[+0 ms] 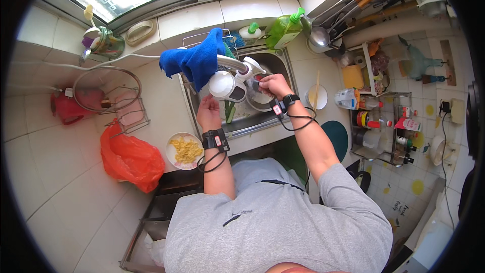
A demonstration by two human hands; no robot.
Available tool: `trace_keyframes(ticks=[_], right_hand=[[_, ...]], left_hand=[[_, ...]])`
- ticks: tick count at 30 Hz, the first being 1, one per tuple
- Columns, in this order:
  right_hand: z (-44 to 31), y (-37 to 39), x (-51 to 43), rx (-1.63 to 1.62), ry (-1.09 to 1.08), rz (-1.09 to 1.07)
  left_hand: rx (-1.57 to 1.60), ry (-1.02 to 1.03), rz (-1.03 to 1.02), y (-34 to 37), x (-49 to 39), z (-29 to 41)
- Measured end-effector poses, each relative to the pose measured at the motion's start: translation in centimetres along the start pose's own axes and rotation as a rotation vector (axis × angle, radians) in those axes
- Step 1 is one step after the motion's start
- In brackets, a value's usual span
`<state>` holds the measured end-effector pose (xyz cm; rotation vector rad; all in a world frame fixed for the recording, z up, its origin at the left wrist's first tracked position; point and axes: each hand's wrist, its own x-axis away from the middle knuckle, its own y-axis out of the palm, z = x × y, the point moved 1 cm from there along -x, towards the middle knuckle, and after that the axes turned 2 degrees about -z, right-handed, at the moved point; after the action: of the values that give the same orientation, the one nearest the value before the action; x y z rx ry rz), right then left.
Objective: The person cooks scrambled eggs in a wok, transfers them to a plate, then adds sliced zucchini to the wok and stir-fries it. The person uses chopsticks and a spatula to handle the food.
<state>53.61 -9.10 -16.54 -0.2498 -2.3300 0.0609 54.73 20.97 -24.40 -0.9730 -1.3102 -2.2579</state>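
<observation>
My left hand [209, 110] is over the left part of the steel sink [242, 130], just below the white faucet unit [222, 85], which hides part of its fingertips. My right hand [273, 84] is above a metal bowl [261, 102] in the sink, its fingers pinched around something small and dark that I cannot identify. Water seems to fall into the bowl beside them. Green vegetable pieces [229, 112], perhaps cucumber, lie in the sink between my hands. Something red is partly visible by the right fingers. A blue cloth [197, 58] hangs over the faucet pipe.
A plate of yellow food, likely scrambled egg [186, 151], stands left of the sink near a red plastic bag [130, 155]. At right is a white bowl [321, 98] with chopsticks. Green soap bottles [284, 32] stand behind; a bottle rack [379, 129] is farther right.
</observation>
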Motion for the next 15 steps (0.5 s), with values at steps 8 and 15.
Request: trace_keyframes(ticks=[8,15], right_hand=[[-1.3,-0.4,1.7,-0.428,0.126,0.045],[-0.3,-3.1,4.3,-0.388,0.111,0.093]], left_hand=[[0.207,-0.369,-0.176,6.8,-1.2,-7.2],[0.651,-0.676,-0.237,9.8,-5.4,-16.8]])
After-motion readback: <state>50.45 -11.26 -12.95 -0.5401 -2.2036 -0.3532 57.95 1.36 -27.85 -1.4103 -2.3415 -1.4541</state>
